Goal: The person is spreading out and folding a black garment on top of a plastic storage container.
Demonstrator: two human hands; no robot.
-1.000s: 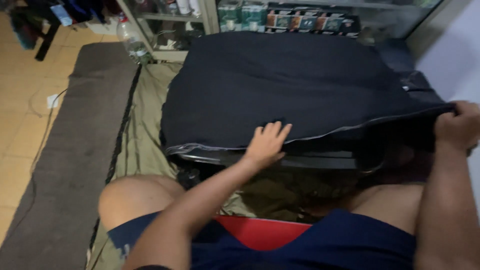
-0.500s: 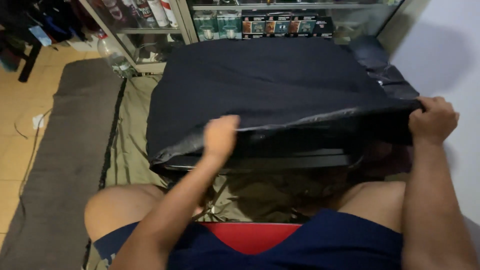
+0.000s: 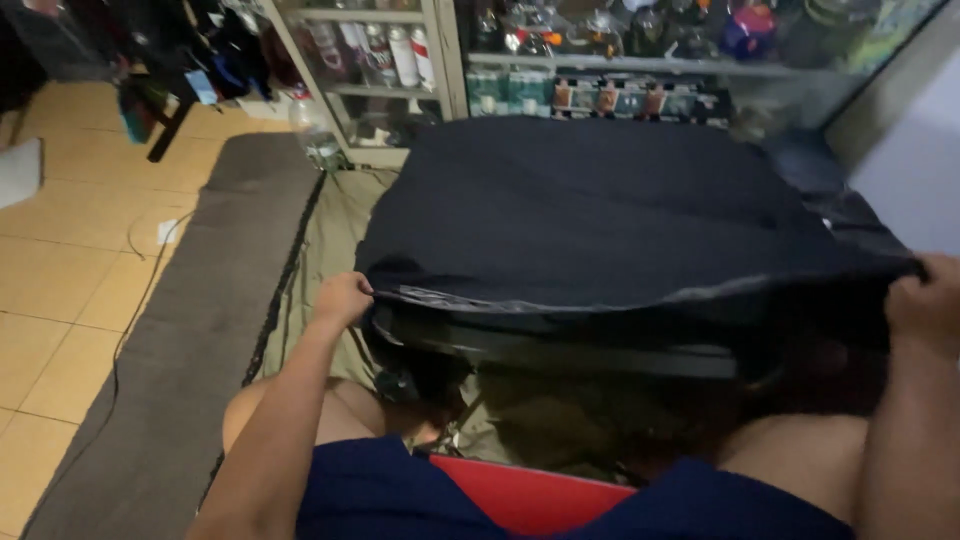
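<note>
The floor is laid with tan square tiles, and a thin cable trails across it. A long grey mat runs along the tiles, with an olive-green sheet just beside it. At the far end stands a glass-fronted cabinet with pale frames, its shelves crowded with spray cans, boxes and small ornaments. A clear plastic bottle stands on the floor at its foot. A pale wall rises on the right. The light is dim and warm.
</note>
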